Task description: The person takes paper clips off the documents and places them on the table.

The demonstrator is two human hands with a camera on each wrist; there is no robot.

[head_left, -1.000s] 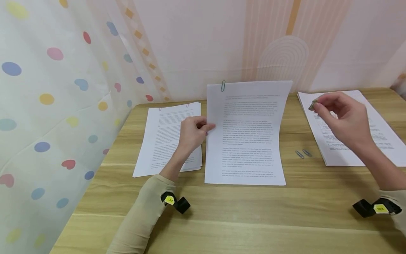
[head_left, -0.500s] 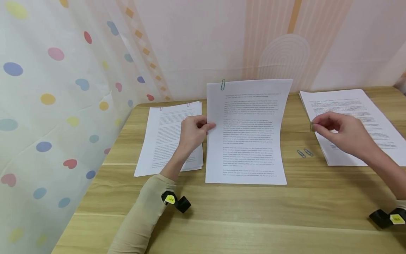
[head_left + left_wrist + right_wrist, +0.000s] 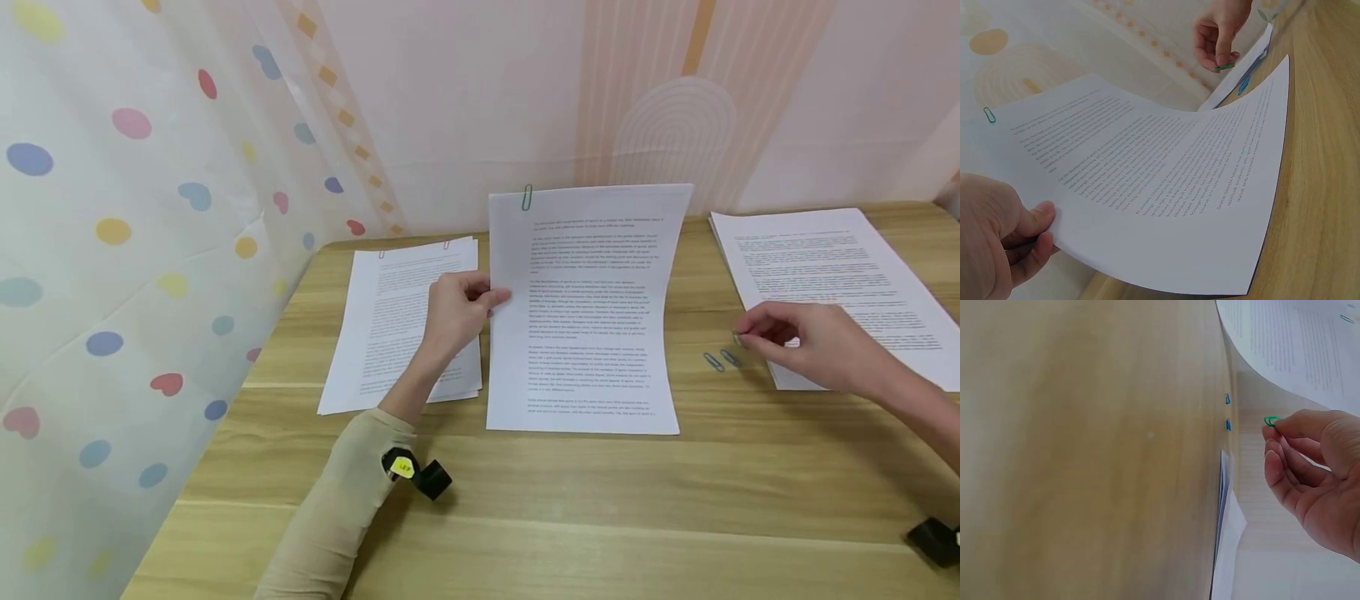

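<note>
Left hand propping up the clipped pages, right hand pinching a green paper clip

The left hand (image 3: pixel 453 312) is gripping the left edge of the clipped sheets (image 3: pixel 585 308), thumb on top and fingers curled under, so the far end is lifting and curving off the wooden table (image 3: pixel 562 500), probably to keep the green clip (image 3: pixel 527 198) at the top corner within reach. The right hand (image 3: pixel 813 346) is hovering low, well apart from the left, fingertips closed on a small green paper clip (image 3: pixel 1271 420). Two loose blue clips (image 3: pixel 720 360) are lying just beside those fingertips. A loose paper stack (image 3: pixel 832 283) is sitting under and beyond the right hand; another clipped pile (image 3: pixel 397 333) is lying under the left.
</note>
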